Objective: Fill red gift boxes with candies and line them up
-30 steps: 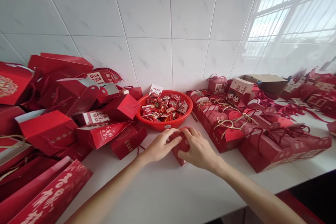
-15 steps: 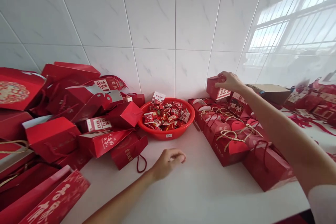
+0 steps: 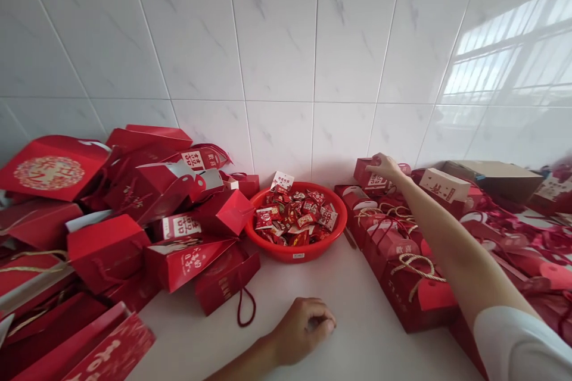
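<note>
At the back right, my right hand (image 3: 385, 168) has its fingers on a small red box (image 3: 366, 175) with a white label, at the far end of the rows of red gift boxes (image 3: 393, 286) with rope handles. My left hand (image 3: 306, 328) rests low over the white table, fingers curled, with a gap between thumb and fingers and nothing seen in it. Beyond it stands a red plastic basin (image 3: 297, 254) holding several wrapped sweets (image 3: 297, 214).
A heap of red boxes (image 3: 107, 247) spreads over the left side; one box's dark red cord loop (image 3: 245, 309) lies near my left hand. A brown carton (image 3: 494, 177) stands at the back right. A tiled wall (image 3: 277, 30) rises behind.
The view has shifted. My right hand and the small red box are lower, down at the far end of the rows. My left hand is nearer the front edge, its fingers still curled.
</note>
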{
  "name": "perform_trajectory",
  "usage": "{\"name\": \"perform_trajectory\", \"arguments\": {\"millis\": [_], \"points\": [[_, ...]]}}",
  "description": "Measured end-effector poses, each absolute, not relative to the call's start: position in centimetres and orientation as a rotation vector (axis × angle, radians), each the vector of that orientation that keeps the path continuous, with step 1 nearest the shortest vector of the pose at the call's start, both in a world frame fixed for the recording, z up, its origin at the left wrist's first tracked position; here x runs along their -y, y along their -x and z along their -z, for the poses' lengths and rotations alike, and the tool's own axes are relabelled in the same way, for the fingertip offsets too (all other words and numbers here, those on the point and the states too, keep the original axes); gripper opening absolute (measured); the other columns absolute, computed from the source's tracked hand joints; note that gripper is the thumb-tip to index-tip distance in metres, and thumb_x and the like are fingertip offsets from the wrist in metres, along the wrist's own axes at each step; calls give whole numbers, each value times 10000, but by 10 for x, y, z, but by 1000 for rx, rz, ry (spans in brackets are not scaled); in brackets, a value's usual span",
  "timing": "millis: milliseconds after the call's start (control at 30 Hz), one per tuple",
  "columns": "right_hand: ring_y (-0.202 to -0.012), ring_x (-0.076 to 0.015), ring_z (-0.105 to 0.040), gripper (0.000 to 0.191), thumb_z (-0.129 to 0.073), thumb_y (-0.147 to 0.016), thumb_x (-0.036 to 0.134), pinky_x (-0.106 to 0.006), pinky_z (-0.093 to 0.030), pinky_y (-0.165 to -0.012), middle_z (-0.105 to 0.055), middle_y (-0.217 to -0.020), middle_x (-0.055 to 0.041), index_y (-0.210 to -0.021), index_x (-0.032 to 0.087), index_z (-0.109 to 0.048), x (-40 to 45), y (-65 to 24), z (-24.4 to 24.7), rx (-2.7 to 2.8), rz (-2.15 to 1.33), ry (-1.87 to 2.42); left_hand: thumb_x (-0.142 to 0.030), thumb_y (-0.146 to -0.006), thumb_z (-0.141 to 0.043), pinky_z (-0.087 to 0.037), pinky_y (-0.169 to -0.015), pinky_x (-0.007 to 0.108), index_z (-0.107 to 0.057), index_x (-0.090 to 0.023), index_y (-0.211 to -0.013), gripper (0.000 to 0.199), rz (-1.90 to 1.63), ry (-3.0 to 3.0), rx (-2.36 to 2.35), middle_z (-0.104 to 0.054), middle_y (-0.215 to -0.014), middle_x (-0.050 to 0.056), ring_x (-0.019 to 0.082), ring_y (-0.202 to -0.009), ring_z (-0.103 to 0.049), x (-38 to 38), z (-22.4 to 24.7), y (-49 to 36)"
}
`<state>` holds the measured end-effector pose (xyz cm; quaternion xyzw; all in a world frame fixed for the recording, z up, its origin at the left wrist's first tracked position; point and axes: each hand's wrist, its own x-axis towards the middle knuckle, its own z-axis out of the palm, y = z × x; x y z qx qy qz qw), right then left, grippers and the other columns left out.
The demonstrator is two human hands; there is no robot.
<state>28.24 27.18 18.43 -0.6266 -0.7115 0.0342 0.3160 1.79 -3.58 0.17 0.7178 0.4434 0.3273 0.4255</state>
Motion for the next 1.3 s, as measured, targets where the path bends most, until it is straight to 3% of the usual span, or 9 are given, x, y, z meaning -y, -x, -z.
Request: {"name": "perform_trajectory", "arguments": {"millis": [267,533,733,1000,1100,1167,1300], "points": [[-1074,-340,-589,511,-624,-757,390,-397,-459,-889,-637,-1129,-195,-1190,119,-598,-297,-280,-159,1902,-42,1727,-306,-824,-604,-449,-708,284,-761,-179,-764,210,-837,-1801,-1103,-667,-741,40,174,-727,-585,36,2,-18],[-1183,-361,-540,625,-607,-829,554,-417,-449,-944,-594,-1253,-219,-1285,129,-574,-307,-284,-145,2019,55,1783,-248,-814,-598,-446,-697,271,-759,-164,-765,189,-823,-1789,-1109,-663,-743,39,163,-715,-582,34,1,-19],[-1410,-410,-361,572,-472,-922,533,-568,-302,-1115,-484,-1456,-232,-1338,150,-563,-310,-278,-139,2119,109,1786,-243,-815,-608,-424,-664,239,-754,-152,-772,177,-815,-1790,-1090,-631,-735,24,132,-680,-540,35,0,-18],[-1458,-466,-274,745,-367,-921,618,-712,-252,-1094,-311,-1584,-262,-1507,158,-369,-300,-260,-132,2009,100,1625,-225,-806,-606,-434,-645,231,-775,-147,-805,186,-853,-1798,-1065,-692,-770,40,124,-663,-550,34,3,-19],[-1450,-459,-285,703,-466,-892,542,-695,-271,-1096,-322,-1574,-267,-1467,140,-412,-286,-235,-152,1921,119,1408,-229,-824,-606,-459,-672,237,-779,-146,-833,193,-837,-1822,-1074,-722,-811,53,132,-690,-579,33,4,-19],[-1394,-421,-384,647,-526,-866,468,-646,-328,-1090,-432,-1495,-252,-1419,140,-455,-271,-213,-170,1876,88,1206,-235,-845,-602,-474,-691,241,-779,-149,-848,197,-810,-1831,-1094,-731,-835,55,136,-712,-596,33,2,-19],[-1022,-258,-634,447,-555,-844,324,-448,-529,-881,-644,-1188,-151,-1265,176,-566,-211,-160,-189,1811,-253,831,-205,-844,-625,-501,-738,244,-771,-156,-869,156,-729,-1879,-1097,-733,-874,54,147,-776,-634,35,-10,-18]]}}
